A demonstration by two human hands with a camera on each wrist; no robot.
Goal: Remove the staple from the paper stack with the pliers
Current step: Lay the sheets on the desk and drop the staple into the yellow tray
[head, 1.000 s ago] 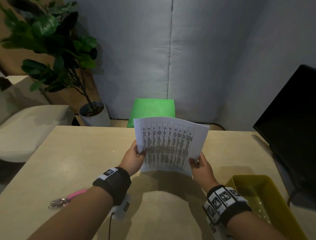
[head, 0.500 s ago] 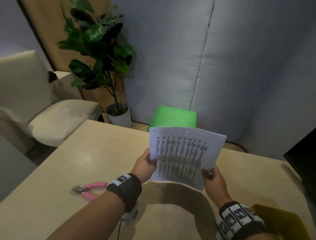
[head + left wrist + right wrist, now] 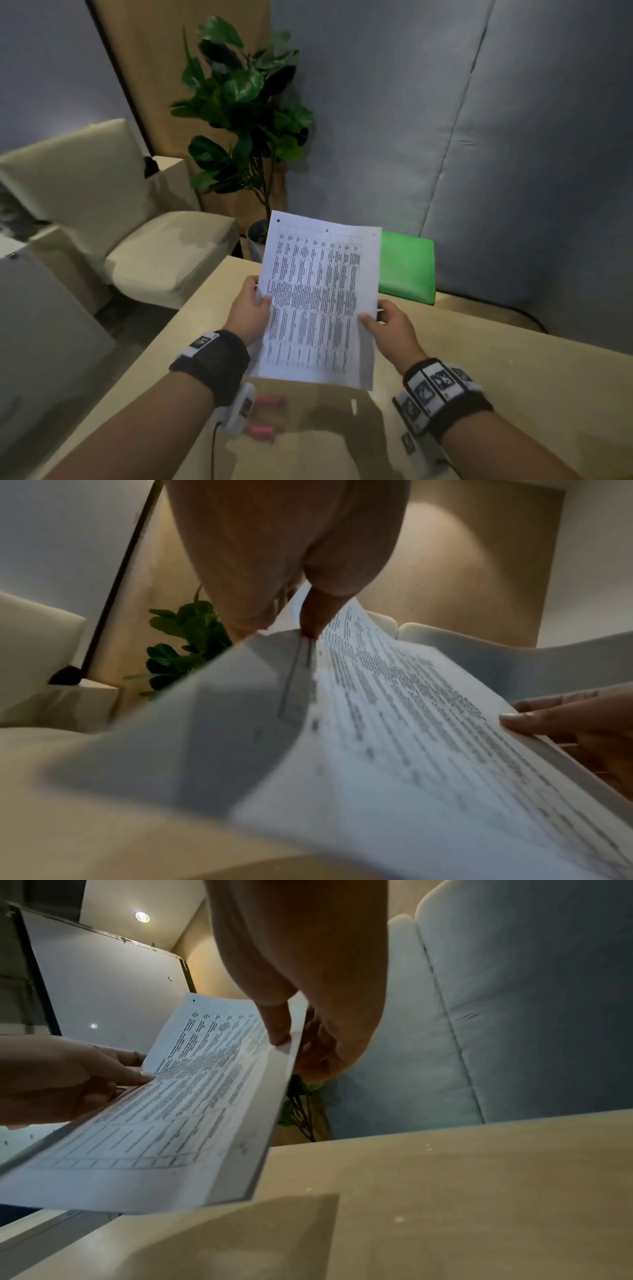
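Paper stack (image 3: 318,301) raised above desk (image 3: 513,394), pinched at 2 side edges by left hand (image 3: 251,313) and right hand (image 3: 388,323), probably to find staple. Pliers (image 3: 265,416) below, near left edge.

left hand (image 3: 249,310), right hand (image 3: 390,325), thumbs pinching

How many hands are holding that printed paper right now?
2. The left hand pinches the paper stack at its left edge; the right hand pinches its right edge.
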